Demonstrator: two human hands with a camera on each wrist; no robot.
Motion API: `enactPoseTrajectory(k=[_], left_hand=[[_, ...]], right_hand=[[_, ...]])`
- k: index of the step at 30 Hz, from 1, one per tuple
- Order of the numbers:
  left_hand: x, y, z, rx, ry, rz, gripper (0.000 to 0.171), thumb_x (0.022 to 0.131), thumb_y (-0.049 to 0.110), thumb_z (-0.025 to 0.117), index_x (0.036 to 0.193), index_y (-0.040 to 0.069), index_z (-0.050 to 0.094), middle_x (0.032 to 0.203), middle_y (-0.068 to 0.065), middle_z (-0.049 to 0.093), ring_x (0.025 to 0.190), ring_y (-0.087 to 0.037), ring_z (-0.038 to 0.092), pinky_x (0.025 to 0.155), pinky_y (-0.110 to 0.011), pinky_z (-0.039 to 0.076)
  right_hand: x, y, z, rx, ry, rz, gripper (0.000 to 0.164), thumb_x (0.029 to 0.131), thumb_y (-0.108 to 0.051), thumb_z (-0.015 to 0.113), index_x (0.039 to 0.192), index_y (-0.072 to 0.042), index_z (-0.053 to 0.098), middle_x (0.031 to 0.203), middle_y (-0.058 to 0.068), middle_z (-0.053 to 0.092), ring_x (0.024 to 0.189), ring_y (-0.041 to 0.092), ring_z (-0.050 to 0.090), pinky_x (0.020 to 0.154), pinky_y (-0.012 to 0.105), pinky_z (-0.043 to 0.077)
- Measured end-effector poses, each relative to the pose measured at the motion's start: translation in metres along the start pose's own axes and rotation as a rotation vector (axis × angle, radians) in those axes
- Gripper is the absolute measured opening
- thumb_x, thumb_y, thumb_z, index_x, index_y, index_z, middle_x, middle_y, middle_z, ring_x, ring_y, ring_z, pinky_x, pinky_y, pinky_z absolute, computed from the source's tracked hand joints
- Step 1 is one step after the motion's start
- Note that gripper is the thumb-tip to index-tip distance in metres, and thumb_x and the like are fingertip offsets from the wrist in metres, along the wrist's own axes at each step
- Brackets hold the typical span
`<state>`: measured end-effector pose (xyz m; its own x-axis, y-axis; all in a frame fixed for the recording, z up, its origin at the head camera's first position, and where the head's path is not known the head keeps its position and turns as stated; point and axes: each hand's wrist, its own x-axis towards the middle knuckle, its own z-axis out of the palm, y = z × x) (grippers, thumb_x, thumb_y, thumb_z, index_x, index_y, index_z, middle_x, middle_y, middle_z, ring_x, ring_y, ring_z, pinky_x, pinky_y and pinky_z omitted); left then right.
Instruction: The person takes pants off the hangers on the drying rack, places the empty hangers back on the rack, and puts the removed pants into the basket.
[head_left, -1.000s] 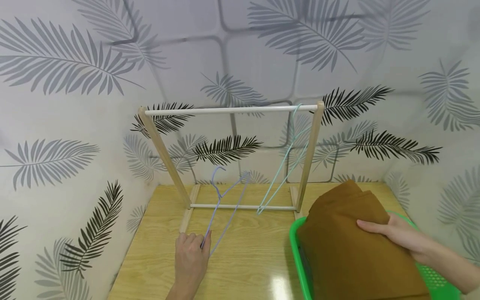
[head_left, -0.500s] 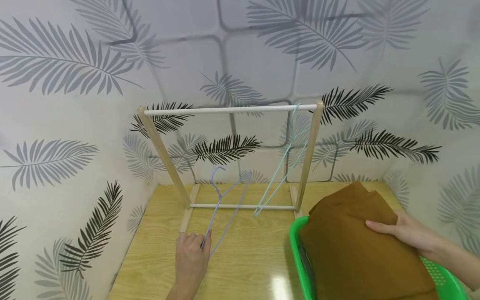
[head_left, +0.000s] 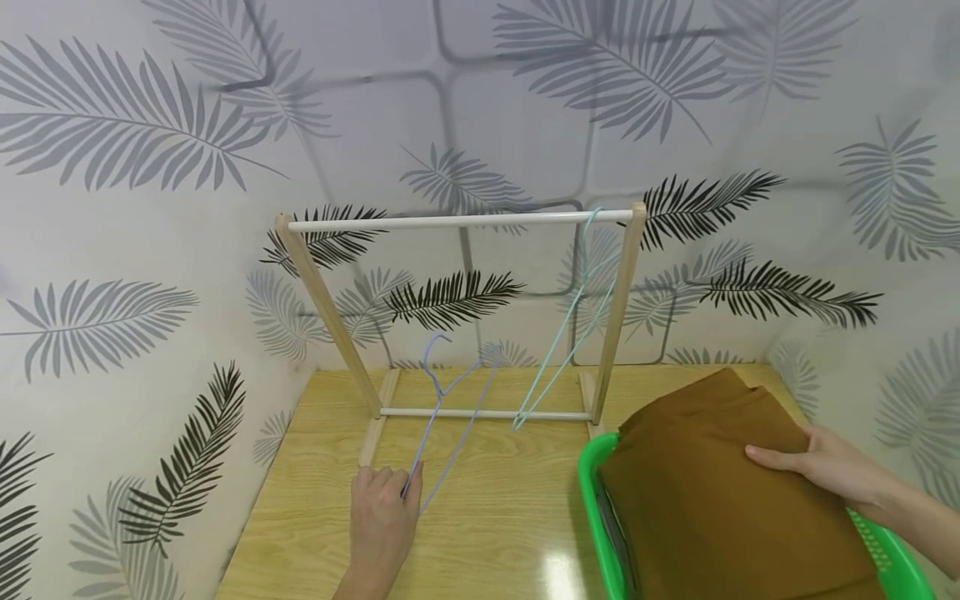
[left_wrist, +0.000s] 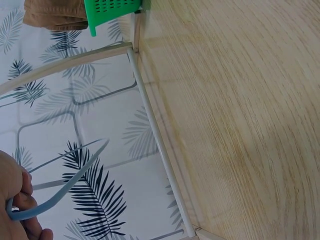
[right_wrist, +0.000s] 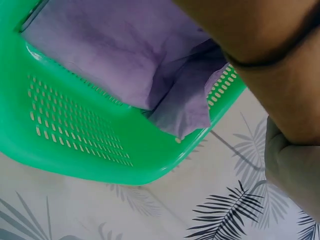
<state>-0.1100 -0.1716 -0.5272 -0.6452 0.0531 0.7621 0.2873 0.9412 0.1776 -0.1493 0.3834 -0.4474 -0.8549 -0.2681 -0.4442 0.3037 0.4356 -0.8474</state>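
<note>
My left hand (head_left: 385, 517) grips a lavender wire hanger (head_left: 432, 417) by its near corner, its hook pointing up in front of the rack. In the left wrist view, curled fingers (left_wrist: 26, 200) wrap the hanger's end. My right hand (head_left: 840, 471) holds a folded brown garment (head_left: 720, 500) at its right side, thumb on top and fingers hidden beneath. The garment lies over the green basket (head_left: 592, 508) and covers most of it in the head view. Below it, a folded purple garment (right_wrist: 110, 50) shows inside the basket in the right wrist view.
A small clothes rack with a white top bar (head_left: 450, 222) and wooden posts stands at the table's back. One mint-green hanger (head_left: 553, 350) hangs at the bar's right end. The wooden table (head_left: 495, 508) meets patterned walls behind and at the sides.
My right hand has shifted the brown garment slightly to the right and down over the basket. The left hand and its hanger have stayed in place.
</note>
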Motion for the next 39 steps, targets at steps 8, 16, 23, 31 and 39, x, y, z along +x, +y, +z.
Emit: enactPoseTrajectory(k=[8,16,23,31,39], left_hand=[[-0.001,-0.001,0.0,-0.006,0.013,0.002,0.039,0.076,0.005,0.089,0.052,0.009,0.059,0.047,0.003,0.049,0.06,-0.005,0.025,0.06,-0.022,0.027],[-0.001,-0.002,0.0,-0.004,0.017,0.008,0.042,0.076,0.005,0.089,0.05,0.009,0.056,0.047,0.003,0.047,0.06,-0.005,0.025,0.06,-0.021,0.027],[-0.001,-0.002,0.0,0.002,0.015,0.008,0.045,0.076,0.005,0.089,0.049,0.01,0.053,0.047,0.004,0.044,0.06,-0.005,0.024,0.06,-0.021,0.025],[-0.001,-0.003,-0.001,0.0,0.016,0.01,0.046,0.075,0.004,0.09,0.049,0.011,0.052,0.046,0.004,0.044,0.06,-0.005,0.024,0.061,-0.021,0.027],[-0.001,-0.004,-0.001,-0.001,0.02,0.001,0.043,0.076,0.005,0.089,0.05,0.01,0.055,0.048,0.003,0.047,0.061,-0.006,0.026,0.061,-0.021,0.027]], right_hand=[[0.002,0.005,-0.005,-0.148,0.086,0.008,0.093,0.107,-0.038,0.062,0.164,0.008,0.006,0.128,0.015,0.073,0.095,0.026,0.076,0.083,0.041,0.063],[0.008,0.014,-0.011,-0.319,0.143,0.004,0.097,0.107,-0.046,0.059,0.162,0.015,0.008,0.159,0.041,0.037,0.11,0.023,0.071,0.088,0.04,0.061],[0.01,0.017,-0.01,-0.36,0.186,0.028,0.101,0.104,-0.051,0.062,0.161,0.015,0.011,0.154,0.04,0.043,0.11,0.024,0.069,0.087,0.039,0.059],[0.014,0.023,-0.009,-0.365,0.217,0.033,0.103,0.102,-0.053,0.064,0.16,0.015,0.012,0.152,0.041,0.043,0.11,0.025,0.069,0.085,0.032,0.055],[0.019,0.032,-0.01,-0.38,0.226,0.058,0.114,0.102,-0.058,0.06,0.158,0.02,-0.001,0.158,0.05,0.022,0.131,0.06,0.05,0.107,0.067,0.045]])
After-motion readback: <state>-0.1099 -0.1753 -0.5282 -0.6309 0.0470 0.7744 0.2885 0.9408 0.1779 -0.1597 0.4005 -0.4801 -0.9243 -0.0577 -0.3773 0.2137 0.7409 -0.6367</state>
